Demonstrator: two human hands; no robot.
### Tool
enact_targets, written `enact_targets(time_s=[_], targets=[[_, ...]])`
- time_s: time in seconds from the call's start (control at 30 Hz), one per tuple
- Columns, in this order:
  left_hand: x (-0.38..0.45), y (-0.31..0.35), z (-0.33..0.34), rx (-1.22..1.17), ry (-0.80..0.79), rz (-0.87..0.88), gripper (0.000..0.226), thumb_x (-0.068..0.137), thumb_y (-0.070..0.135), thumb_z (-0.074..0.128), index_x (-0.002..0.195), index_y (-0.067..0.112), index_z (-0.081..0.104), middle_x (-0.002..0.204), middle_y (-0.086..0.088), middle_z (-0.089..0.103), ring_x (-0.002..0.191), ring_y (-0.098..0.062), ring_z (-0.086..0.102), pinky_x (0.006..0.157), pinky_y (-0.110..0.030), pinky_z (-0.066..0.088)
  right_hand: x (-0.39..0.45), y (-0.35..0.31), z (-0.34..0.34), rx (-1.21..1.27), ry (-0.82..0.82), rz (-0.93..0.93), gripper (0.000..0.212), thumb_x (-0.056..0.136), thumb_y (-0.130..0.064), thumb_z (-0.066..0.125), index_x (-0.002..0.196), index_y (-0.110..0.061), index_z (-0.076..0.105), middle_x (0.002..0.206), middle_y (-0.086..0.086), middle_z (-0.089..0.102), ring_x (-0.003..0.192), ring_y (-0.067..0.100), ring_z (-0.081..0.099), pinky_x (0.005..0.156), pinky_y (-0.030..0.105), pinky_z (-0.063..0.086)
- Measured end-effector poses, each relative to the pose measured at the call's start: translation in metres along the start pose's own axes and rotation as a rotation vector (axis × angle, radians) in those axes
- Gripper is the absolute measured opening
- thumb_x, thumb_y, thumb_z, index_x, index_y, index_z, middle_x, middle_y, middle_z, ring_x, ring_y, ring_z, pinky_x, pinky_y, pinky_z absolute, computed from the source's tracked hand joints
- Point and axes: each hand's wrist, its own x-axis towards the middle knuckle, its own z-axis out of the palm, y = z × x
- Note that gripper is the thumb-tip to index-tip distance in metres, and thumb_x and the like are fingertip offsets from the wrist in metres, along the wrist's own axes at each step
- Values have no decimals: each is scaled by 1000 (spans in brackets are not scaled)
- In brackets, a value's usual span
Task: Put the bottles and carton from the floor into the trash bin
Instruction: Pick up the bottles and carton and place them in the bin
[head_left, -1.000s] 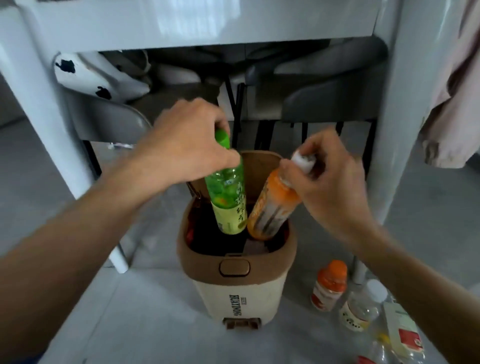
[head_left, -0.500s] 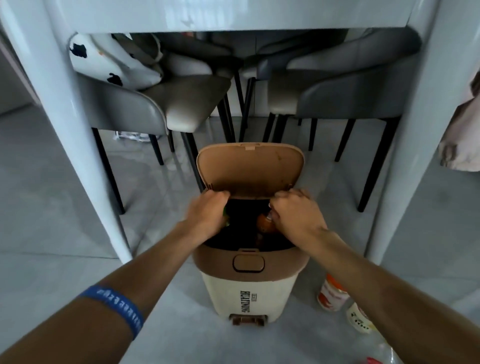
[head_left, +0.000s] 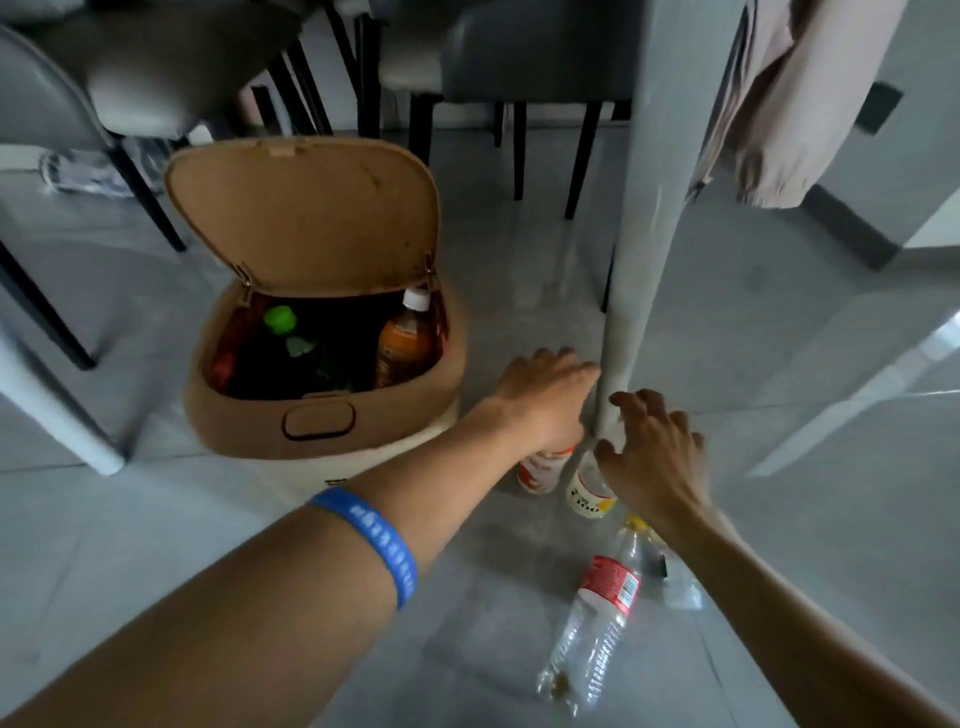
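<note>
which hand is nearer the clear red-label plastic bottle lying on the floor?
Right. The right hand hovers just beyond the clear red-label plastic bottle, its wrist near the cap end. The left hand is farther off, over the small orange-label bottle.

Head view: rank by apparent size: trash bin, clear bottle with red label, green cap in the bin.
1. trash bin, largest by far.
2. clear bottle with red label, lying on the floor nearer the camera, so it reads somewhat bigger than it is.
3. green cap, smallest.
</note>
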Motion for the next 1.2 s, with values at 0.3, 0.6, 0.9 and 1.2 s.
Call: enact_targets(time_s=[0.3, 0.6, 0.9, 1.2], targets=[[-23, -4, -1, -120, 8, -63, 41, 80, 24, 72, 117, 13, 57, 127, -10, 56, 118, -34, 56, 90, -39, 46, -5, 0, -15, 369, 82, -123, 35, 80, -29, 75, 111, -25, 60, 103, 8, 71, 84, 30, 66, 64, 30, 44], [-74, -36, -230, -238, 399, -192, 46, 71, 43, 81, 110, 24, 67, 102, 6, 66, 89, -11, 62, 70, -27, 51, 26, -105, -171, 859, 543, -383, 29, 85, -30, 70, 106, -25, 51, 84, -19, 58, 66, -10, 59, 55, 6, 44], [-132, -148, -227, -117, 34, -408, 45, 73, 36, 83, 112, 18, 68, 103, 1, 69, 87, -14, 65, 71, -32, 56, 24, -203, -125, 925, 388, -477, 37, 83, -28, 75, 114, -22, 55, 100, -13, 64, 85, -6, 62, 74, 13, 52], [-125, -218, -121, -6, -270, -446, 35, 76, 22, 79, 108, 18, 66, 100, -1, 63, 92, -23, 60, 80, -36, 55, 27, -243, -79, 720, 246, -538, 38, 83, -30, 73, 113, -25, 50, 101, -9, 65, 92, 10, 64, 81, 36, 57]])
